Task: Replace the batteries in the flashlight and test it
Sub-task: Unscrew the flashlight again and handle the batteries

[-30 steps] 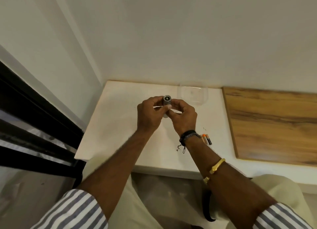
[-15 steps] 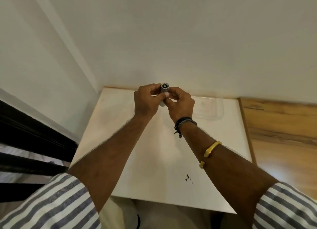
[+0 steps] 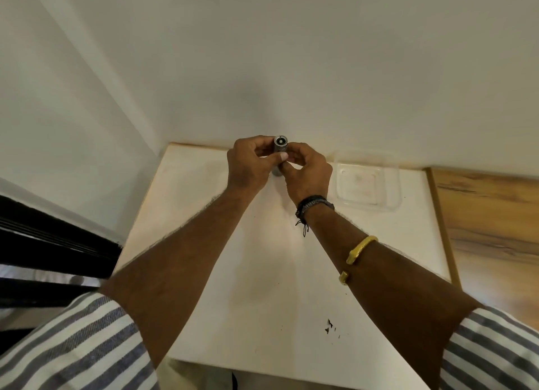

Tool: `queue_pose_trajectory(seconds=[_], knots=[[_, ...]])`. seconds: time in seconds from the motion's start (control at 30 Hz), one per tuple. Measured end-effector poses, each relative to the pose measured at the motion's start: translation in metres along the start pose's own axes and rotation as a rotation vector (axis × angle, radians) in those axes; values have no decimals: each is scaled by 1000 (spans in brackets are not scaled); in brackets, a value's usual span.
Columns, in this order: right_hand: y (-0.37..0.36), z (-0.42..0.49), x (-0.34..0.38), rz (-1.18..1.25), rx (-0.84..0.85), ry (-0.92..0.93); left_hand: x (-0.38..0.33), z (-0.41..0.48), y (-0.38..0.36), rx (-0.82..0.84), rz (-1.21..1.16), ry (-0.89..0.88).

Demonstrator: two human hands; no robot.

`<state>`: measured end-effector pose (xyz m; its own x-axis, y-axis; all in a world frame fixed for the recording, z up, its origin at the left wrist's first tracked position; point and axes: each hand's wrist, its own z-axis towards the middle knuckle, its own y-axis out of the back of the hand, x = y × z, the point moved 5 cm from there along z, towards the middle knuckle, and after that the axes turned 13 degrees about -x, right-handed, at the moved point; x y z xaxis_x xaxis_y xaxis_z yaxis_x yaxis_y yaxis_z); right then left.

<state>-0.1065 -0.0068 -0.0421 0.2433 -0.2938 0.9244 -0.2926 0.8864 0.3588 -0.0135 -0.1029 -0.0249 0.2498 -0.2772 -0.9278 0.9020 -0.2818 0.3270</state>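
A small grey metal flashlight (image 3: 280,147) stands upright between both hands, above the far part of the white table (image 3: 262,287). Its round end with a dark centre faces me. My left hand (image 3: 248,165) grips it from the left, thumb pressed against its body. From the right, my right hand (image 3: 309,170) pinches it lower down. Its bottom end pokes out below the fingers. No batteries are in view.
A clear plastic tray (image 3: 366,185) lies on the table to the right of my hands, near the wall. A wooden surface (image 3: 490,229) adjoins the table on the right. A dark window frame (image 3: 52,243) runs along the left. Small dark specks (image 3: 329,327) mark the table's near part.
The view has tilted and moved in over the table; the batteries seen by my right wrist a second ago are out of view. Both hands keep hold of the flashlight.
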Motion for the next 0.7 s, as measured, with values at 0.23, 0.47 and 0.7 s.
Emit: queue_pose_trajectory(seconds=[0.23, 0.47, 0.7], knots=[[-7, 6, 2, 3, 0, -7, 5, 9, -3, -2, -7, 9], [-10, 11, 2, 2, -10, 5, 4, 12, -5, -29, 9, -19], [-9, 12, -1, -3, -3, -31, 6, 10, -6, -36, 23, 6]])
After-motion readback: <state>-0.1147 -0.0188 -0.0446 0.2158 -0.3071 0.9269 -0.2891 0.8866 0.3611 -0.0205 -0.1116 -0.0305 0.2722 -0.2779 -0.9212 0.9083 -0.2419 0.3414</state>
